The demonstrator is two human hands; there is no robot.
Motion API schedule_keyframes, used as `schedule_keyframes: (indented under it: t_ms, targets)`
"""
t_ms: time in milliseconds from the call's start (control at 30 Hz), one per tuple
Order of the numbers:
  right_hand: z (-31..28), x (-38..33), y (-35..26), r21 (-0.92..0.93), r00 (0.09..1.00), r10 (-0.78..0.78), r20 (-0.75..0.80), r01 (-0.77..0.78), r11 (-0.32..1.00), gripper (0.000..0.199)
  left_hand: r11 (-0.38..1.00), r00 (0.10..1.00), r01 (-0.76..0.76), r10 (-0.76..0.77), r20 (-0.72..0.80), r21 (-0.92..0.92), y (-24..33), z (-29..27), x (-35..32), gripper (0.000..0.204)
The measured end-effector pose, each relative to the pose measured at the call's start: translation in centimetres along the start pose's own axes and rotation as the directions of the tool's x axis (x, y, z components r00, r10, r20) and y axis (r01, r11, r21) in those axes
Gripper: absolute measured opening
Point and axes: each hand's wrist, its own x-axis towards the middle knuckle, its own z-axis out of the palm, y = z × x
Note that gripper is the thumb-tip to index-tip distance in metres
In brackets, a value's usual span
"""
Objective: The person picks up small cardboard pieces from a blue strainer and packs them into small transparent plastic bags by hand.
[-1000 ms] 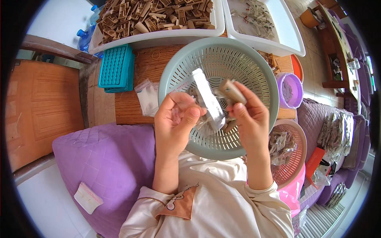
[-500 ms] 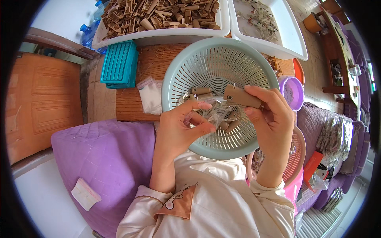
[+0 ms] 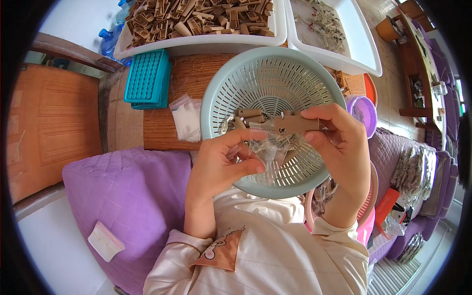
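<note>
My left hand point(image 3: 214, 160) pinches a small clear zip bag point(image 3: 270, 151) between thumb and fingers. In my right hand point(image 3: 344, 147) is a brown half-tube plastic casing point(image 3: 298, 124), gripped at its right end. The casing's left end lies across the bag's mouth; whether it has entered the bag I cannot tell. Both hands are over a grey-green colander point(image 3: 210, 101). More brown casings point(image 3: 249, 112) and clear bagged bits lie in its bottom, partly hidden by my fingers and the bag.
Behind the colander stands a white tray point(image 3: 206, 45) heaped with brown casings, with another white tray point(image 3: 364, 61) of small wired parts beside it. Teal trays point(image 3: 146, 78) and flat clear bags point(image 3: 186, 120) lie on the wooden table point(image 3: 157, 132). A pink basket point(image 3: 371, 191) sits at the right.
My right hand has brought the casing slightly left and down, now nearly level. The bag in my left hand has turned more upright, with its top edge toward the casing.
</note>
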Motion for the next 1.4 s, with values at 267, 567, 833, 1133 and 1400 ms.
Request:
schedule_keyframes:
  t_ms: [267, 567, 833, 1133, 1400]
  targets:
    - [0.4, 0.3, -0.3, -0.1, 0.995, -0.088, 0.055, 0.093, 0.991, 0.027, 0.999, 1.0, 0.017, -0.018, -0.006, -0.043, -0.5, -0.1, 0.3, 0.045]
    - [0.6, 0.3, 0.3, -0.017, 0.997, -0.077, 0.003, 0.077, 0.997, 0.027, 0.995, 0.998, 0.022, -0.016, 0.062, -0.093, -0.2, -0.4, 0.5, 0.046]
    - [0.2, 0.0, 0.9, 0.027, 0.989, 0.041, 0.142, -0.045, 0.999, 0.026, 0.994, 1.0, -0.012, 0.012, 0.002, -0.108, -0.9, 0.0, 0.7, 0.052]
    - [-0.1, -0.2, 0.7, -0.035, 0.973, 0.161, 0.167, -0.158, 0.987, 0.019, 0.998, 0.999, -0.048, 0.047, -0.017, -0.038, -1.1, 1.4, 0.9, 0.051]
    - [-0.2, -0.3, 0.3, -0.107, 0.96, 0.246, 0.135, -0.232, 0.967, 0.019, 0.754, 0.883, -0.349, 0.464, -0.076, 0.556, -0.6, 2.3, 0.6, 0.047]
